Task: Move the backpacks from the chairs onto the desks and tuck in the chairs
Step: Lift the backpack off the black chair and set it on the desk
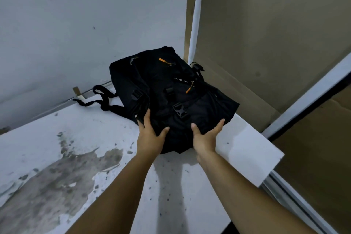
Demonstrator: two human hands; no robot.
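- Both forearms enter from the bottom edge and reach forward over the desk (190, 186), a white top with a large worn, grey patch at its left.
- Left hand (150, 135): set on the near left corner of the backpack (171, 97), fingers extended along the fabric and thumb spread onto its top. It presses or steadies rather than closes round anything.
- Right hand (207, 137): set on the near right corner in the same manner, thumb up on the fabric, fingers reaching round the side. No strap or handle is gripped by either hand.
- Location of the backpack: it lies flat on the desk, pushed into the far corner where the grey wall (85, 24) meets the brown panel (266, 34). One shoulder strap (102, 99) trails loose onto the desk to the left.
- Handling judgement: soft black fabric, sagging and creased, so it will deform under a grip and will not slide as a rigid body. Weight cannot be told; its flat, slumped form suggests little inside.
- Recommended hold: body corners as now for pushing; for lifting, a strap, with care that buckles (179, 110) and orange zip pulls (162, 60) do not snag.
- Status: this backpack appears placed. No chair is in view.
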